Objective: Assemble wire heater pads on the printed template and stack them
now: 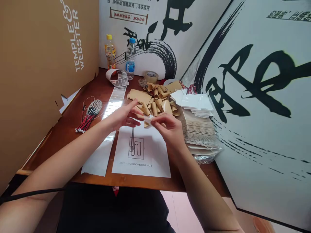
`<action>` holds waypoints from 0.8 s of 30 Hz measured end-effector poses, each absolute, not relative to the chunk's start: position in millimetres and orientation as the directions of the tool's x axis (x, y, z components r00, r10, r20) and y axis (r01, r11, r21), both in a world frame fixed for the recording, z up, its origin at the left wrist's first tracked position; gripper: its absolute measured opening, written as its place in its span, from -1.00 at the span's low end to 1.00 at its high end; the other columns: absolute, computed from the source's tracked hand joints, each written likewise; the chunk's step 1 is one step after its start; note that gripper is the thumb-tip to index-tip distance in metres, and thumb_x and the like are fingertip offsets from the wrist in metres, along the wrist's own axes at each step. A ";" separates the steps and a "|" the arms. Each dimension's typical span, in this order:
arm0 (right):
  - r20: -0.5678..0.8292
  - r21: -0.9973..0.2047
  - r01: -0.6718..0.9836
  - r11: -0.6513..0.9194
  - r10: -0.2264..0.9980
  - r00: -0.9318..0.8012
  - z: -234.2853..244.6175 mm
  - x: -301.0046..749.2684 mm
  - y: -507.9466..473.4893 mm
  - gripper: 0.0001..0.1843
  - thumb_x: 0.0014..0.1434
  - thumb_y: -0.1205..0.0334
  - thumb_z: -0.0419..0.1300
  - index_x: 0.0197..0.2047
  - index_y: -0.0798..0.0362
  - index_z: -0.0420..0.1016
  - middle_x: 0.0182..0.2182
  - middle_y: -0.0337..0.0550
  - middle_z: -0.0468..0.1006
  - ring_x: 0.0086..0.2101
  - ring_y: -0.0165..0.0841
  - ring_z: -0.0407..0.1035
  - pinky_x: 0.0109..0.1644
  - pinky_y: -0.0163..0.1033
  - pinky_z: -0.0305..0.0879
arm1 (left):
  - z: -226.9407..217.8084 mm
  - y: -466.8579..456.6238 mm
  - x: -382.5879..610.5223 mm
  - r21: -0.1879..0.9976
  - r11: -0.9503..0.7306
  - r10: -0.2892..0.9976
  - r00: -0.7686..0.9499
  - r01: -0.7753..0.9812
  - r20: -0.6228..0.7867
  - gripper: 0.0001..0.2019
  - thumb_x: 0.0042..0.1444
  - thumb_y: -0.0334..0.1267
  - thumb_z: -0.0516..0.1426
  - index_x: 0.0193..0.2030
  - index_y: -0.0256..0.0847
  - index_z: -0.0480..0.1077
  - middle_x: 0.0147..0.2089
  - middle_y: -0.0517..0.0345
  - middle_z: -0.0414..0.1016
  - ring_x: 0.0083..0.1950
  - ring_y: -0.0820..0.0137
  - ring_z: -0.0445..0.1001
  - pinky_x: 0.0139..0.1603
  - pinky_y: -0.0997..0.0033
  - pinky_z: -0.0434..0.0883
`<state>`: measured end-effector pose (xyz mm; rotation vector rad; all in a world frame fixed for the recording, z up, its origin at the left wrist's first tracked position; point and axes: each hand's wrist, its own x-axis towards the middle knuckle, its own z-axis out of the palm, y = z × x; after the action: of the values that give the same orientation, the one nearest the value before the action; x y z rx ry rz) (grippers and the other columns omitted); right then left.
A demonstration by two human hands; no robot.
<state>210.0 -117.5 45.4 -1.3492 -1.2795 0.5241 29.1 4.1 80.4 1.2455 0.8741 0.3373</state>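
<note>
My left hand (125,116) and my right hand (168,128) meet above the table's middle. A small whitish film piece (147,120) is pinched in my right fingers, and my left fingertips are right beside it. Whether they grip it is hard to tell. Just behind my hands lies a heap of curled tan strips (157,102). Below them is a printed white sheet with a line diagram (141,152). A strip of shiny, segmented backing (114,103) runs under my left wrist.
A bundle of red-and-black wires with coiled white leads (91,112) lies at left. White sheets (194,102) sit on a tall tan stack (199,131) at right. Two bottles (130,59), a tape roll (151,77) and a curled film (117,77) stand behind. Cardboard and printed panels flank the table.
</note>
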 end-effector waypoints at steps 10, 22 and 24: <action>-0.286 -0.939 -0.200 -0.280 0.958 0.003 55.1 216.2 -123.8 -0.29 -0.09 -0.12 0.55 0.08 -0.03 0.50 -0.12 -0.08 0.60 -0.27 -0.30 0.52 -0.44 -0.31 0.44 | 74.6 -15.7 -3.6 0.975 0.082 0.605 0.768 0.205 -0.212 -0.68 -0.04 -0.19 0.43 -0.23 -0.23 0.45 -0.44 0.29 0.46 -0.46 0.57 0.36 -0.49 0.56 0.30; -0.508 -0.858 0.063 -0.509 0.861 0.037 35.8 223.5 -145.4 -0.53 -0.11 0.01 0.55 -0.26 -0.03 0.42 -0.42 -0.28 0.58 -0.41 -0.36 0.44 -0.39 -0.31 0.25 | 50.3 -28.7 -5.2 0.902 -0.033 0.562 0.754 0.431 -0.339 -0.82 0.11 -0.18 0.33 -0.26 -0.26 0.58 -0.36 0.12 0.64 -0.38 0.40 0.56 -0.33 0.39 0.48; -0.537 -0.840 0.073 -0.538 0.843 0.036 31.8 221.8 -145.6 -0.51 -0.14 0.01 0.55 -0.31 -0.02 0.37 -0.47 -0.30 0.55 -0.45 -0.38 0.41 -0.41 -0.33 0.21 | 49.1 -29.6 -4.3 0.880 -0.164 0.585 0.762 0.445 -0.276 -0.90 0.13 -0.25 0.32 -0.28 -0.24 0.61 -0.38 0.14 0.65 -0.35 0.40 0.56 -0.31 0.41 0.44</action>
<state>221.8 -145.6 31.8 -1.6880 -0.9346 1.5647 -4.3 -29.6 49.1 1.7993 0.8016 0.1505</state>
